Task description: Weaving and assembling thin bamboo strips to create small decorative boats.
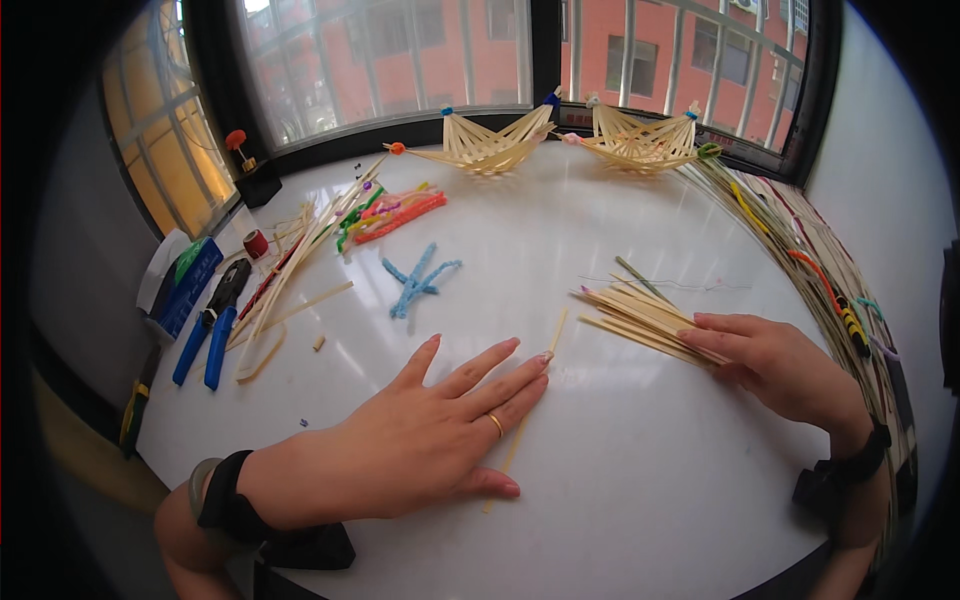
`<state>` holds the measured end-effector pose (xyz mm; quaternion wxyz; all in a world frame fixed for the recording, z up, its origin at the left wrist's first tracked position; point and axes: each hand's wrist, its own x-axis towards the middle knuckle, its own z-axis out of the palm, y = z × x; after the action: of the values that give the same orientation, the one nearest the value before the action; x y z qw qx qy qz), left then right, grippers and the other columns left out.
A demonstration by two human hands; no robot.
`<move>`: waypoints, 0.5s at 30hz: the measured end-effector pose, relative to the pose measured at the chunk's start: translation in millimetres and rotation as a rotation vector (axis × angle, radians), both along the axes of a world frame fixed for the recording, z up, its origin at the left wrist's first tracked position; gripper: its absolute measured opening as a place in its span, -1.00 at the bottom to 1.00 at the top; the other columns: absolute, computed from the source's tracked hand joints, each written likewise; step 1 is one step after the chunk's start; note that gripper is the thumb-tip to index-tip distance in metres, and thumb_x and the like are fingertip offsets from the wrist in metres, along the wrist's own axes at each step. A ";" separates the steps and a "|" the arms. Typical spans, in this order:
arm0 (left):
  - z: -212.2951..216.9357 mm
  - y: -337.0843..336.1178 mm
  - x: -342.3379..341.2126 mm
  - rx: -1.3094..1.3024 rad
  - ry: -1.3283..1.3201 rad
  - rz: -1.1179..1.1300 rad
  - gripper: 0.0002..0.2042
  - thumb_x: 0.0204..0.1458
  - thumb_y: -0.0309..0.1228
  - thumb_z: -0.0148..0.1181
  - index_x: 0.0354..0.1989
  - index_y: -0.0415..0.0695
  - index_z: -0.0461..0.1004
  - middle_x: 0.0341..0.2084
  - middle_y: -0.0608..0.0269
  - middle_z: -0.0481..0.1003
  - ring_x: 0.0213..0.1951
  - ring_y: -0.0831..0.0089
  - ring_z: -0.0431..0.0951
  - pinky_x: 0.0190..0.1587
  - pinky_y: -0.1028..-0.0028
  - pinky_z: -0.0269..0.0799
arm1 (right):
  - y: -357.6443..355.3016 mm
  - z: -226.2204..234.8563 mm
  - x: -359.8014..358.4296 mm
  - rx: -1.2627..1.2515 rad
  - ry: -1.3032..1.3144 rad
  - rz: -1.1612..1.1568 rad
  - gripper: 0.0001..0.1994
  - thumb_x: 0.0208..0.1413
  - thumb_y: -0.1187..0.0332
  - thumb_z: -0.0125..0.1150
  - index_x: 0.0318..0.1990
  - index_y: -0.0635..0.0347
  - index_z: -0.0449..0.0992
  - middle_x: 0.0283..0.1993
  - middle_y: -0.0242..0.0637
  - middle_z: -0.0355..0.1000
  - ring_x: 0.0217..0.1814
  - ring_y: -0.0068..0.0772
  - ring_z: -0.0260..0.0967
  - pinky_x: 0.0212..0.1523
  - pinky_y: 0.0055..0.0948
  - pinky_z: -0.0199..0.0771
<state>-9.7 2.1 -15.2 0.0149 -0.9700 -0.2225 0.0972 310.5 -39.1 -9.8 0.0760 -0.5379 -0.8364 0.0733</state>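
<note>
Daylight is coming through barred windows over a round white glossy worktop (600, 480), with red brick buildings showing outside. Left hand (420, 440) is lying palm-down, fingers (500, 368) extended and slightly spread, clamped on nothing; it is pressing flat on a single long pale bamboo strip (553, 335) that runs diagonally under the fingertips and emerges near the thumb, probably to be keeping the strip from sliding on the smooth surface. Right hand (780, 365) is resting just beside, fingers (715, 322) together and laid flat on the near end of a loose fanned bundle of pale bamboo splints (635, 312), seemingly pinning the bundle so the ends stay aligned; nothing is being gripped. Hands are near each other but apart. Behind them, a light blue fuzzy pipe cleaner piece (418, 280) is lying alone mid-worktop. Farther back, pink, green and orange pipe cleaners (395, 212) are lying in a heap beside a scatter of long bamboo slivers (300, 250). Blue-handled pliers (205, 335) and a small red thread spool (256, 243) are sitting at the left edge. Two woven bamboo boat-shaped pieces (485, 145) are standing by the window, and a long sheaf of thin bamboo sticks (800, 240) is curving along the right rim, out of the working zone.
</note>
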 end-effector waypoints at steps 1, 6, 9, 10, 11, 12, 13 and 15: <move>2.1 2.1 1.0 -0.017 0.006 0.016 -0.23 0.08 0.09 -0.14 0.30 -0.25 -0.11 0.32 0.10 -0.13 0.35 0.20 -0.18 0.23 -0.08 -0.11 | -0.6 0.1 0.0 -0.001 0.002 -0.005 -0.57 -0.01 0.55 0.15 0.08 0.14 0.37 0.10 -0.10 0.32 0.08 -0.12 0.32 0.08 -0.40 0.36; 4.0 14.4 -6.4 -0.118 0.015 0.041 -0.22 0.08 0.09 -0.15 0.30 -0.26 -0.14 0.33 0.09 -0.17 0.36 0.20 -0.20 0.25 -0.05 -0.15 | 14.9 -8.2 8.8 0.279 -0.020 -0.070 -0.84 -0.06 0.53 0.17 -0.27 0.26 0.47 -0.36 -0.11 0.46 -0.30 -0.10 0.41 -0.24 -0.29 0.42; 6.4 13.6 -9.7 -0.182 0.009 0.029 -0.23 0.09 0.06 -0.12 0.30 -0.26 -0.16 0.34 0.09 -0.18 0.36 0.20 -0.20 0.27 0.00 -0.15 | 23.7 -4.8 18.1 0.248 0.016 -0.172 -0.86 -0.10 0.55 0.21 -0.32 0.30 0.48 -0.40 -0.09 0.45 -0.36 -0.14 0.41 -0.29 -0.33 0.41; 7.4 13.1 -10.3 -0.174 -0.033 0.005 -0.25 0.10 0.01 -0.08 0.30 -0.27 -0.15 0.33 0.06 -0.17 0.36 0.20 -0.19 0.28 0.06 -0.14 | 26.8 -3.9 19.8 0.205 0.035 -0.244 -0.86 -0.11 0.55 0.22 -0.33 0.32 0.48 -0.42 -0.09 0.45 -0.38 -0.16 0.41 -0.31 -0.35 0.40; 9.0 12.4 -12.2 -0.166 -0.075 -0.018 -0.27 0.10 -0.05 -0.05 0.29 -0.29 -0.13 0.33 0.03 -0.16 0.35 0.20 -0.18 0.29 0.11 -0.14 | 27.8 -2.3 19.3 0.183 0.124 -0.310 -0.89 -0.12 0.52 0.26 -0.39 0.33 0.49 -0.48 -0.10 0.45 -0.46 -0.20 0.41 -0.36 -0.39 0.39; 11.9 11.6 -15.5 -0.166 -0.072 -0.004 -0.27 0.10 -0.05 -0.05 0.29 -0.29 -0.13 0.33 0.03 -0.16 0.35 0.20 -0.18 0.29 0.11 -0.14 | 28.3 -1.9 21.7 0.182 0.128 -0.296 -0.89 -0.12 0.52 0.26 -0.39 0.33 0.49 -0.48 -0.10 0.45 -0.46 -0.20 0.41 -0.36 -0.39 0.39; 13.4 14.7 -18.6 -0.134 -0.089 0.020 -0.29 0.10 -0.11 -0.01 0.29 -0.29 -0.11 0.31 -0.01 -0.13 0.35 0.20 -0.17 0.30 0.18 -0.13 | 29.3 -2.2 26.7 0.212 0.106 -0.338 -0.89 -0.13 0.50 0.27 -0.43 0.33 0.50 -0.51 -0.11 0.45 -0.49 -0.22 0.40 -0.38 -0.41 0.38; 15.8 19.4 -29.2 -0.054 -0.069 0.108 -0.36 0.10 -0.27 0.04 0.27 -0.32 -0.05 0.29 -0.10 -0.08 0.35 0.20 -0.15 0.31 0.28 -0.11 | 29.9 -1.0 27.5 0.267 0.098 -0.419 -0.88 -0.13 0.46 0.31 -0.49 0.32 0.51 -0.56 -0.14 0.45 -0.54 -0.31 0.39 -0.42 -0.47 0.36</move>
<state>-38.9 21.5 0.6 -0.0243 -0.9593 -0.2723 0.0706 338.0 -9.2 -10.8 0.2004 -0.6803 -0.7044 -0.0291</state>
